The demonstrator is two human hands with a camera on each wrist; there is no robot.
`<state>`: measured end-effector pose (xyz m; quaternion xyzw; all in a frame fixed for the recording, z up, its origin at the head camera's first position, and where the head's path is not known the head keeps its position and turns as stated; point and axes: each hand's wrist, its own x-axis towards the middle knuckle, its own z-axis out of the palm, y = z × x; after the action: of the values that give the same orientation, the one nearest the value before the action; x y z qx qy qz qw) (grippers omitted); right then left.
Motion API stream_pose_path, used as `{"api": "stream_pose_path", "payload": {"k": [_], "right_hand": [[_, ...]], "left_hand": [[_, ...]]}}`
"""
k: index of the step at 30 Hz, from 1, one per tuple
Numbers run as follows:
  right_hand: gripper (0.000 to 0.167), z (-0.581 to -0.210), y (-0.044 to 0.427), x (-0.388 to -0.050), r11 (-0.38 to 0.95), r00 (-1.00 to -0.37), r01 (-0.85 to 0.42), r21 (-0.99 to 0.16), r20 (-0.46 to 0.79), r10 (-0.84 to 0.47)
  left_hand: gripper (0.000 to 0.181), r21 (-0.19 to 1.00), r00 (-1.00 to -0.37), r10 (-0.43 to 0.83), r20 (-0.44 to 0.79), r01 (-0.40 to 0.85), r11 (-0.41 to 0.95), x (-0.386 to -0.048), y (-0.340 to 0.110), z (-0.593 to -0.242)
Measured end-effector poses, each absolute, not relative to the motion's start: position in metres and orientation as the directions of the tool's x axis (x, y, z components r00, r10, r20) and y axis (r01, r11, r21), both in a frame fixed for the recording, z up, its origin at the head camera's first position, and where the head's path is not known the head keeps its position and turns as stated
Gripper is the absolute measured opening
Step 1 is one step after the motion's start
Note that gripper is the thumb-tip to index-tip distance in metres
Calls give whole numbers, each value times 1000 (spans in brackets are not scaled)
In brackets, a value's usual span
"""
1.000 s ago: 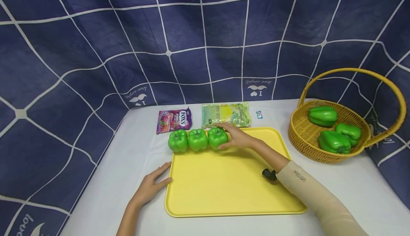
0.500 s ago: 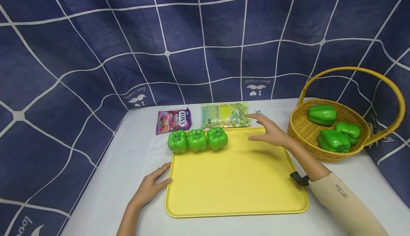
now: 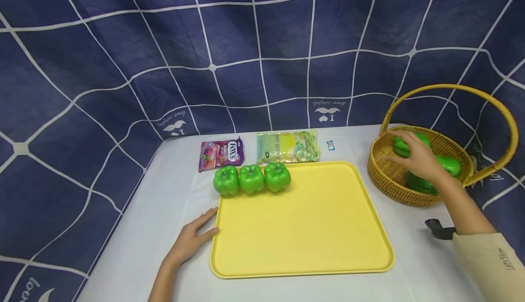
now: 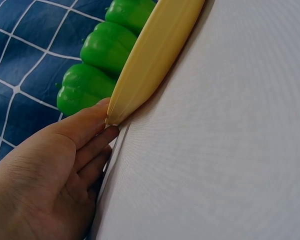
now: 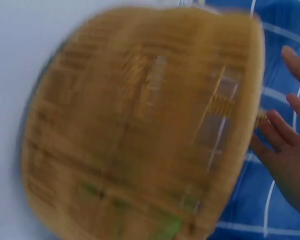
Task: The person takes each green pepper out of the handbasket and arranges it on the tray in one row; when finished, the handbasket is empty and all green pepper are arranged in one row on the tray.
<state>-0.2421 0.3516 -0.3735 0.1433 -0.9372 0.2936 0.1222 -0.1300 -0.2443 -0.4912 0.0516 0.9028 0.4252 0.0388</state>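
Three green bell peppers point(image 3: 251, 179) stand in a row along the back left edge of the yellow tray point(image 3: 305, 222). At the tray's left rim, my left hand point(image 3: 190, 240) rests with its fingertips and thumb touching the edge. Over the wicker basket point(image 3: 379, 179) on the right hovers my right hand point(image 3: 422, 158), fingers and thumb spread, holding nothing. It partly covers the basket's several bell peppers; one green pepper point(image 3: 451, 165) shows beyond the wrist. The right wrist view is blurred, with the spread fingers point(image 5: 285, 132) beside the basket's rim.
Behind the tray lie a purple Fox's candy bag point(image 3: 221, 153) and a green-yellow packet point(image 3: 287, 147). A small blue-and-white wrapped piece point(image 3: 330, 145) lies to their right. The basket's tall handle point(image 3: 455, 87) arches above it. A dark blue checked cloth point(image 3: 262, 42) hangs behind.
My right hand has let go of the third pepper in the row and moved right, across the tray to above the basket. The left hand has stayed at the tray's rim.
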Motion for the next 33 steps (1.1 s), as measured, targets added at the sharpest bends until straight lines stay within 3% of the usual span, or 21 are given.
{"api": "stream_pose_path", "payload": {"k": [10,20,27,33], "right_hand": [[78,-377,403,-266,845,-953,-230,-483,287,-95],[89,-397,432,-287,863,-992,-93,-497,118,-38],[92,-407,443,-298,850,-995,-95,-518,69,-69],[89,-411,445,-300,880,-992,-123,-458,80,-97]], "left_hand": [[61,772,-992,124,-19,64,632,-129,-245,-492],[61,771,-990,137,-22,70,633,-130,-245,-493],[61,766,-991,137,-9,81,637,-130,-246,-491],[60,767,-990,143,-1,91,635,-130,-247,-492]]}}
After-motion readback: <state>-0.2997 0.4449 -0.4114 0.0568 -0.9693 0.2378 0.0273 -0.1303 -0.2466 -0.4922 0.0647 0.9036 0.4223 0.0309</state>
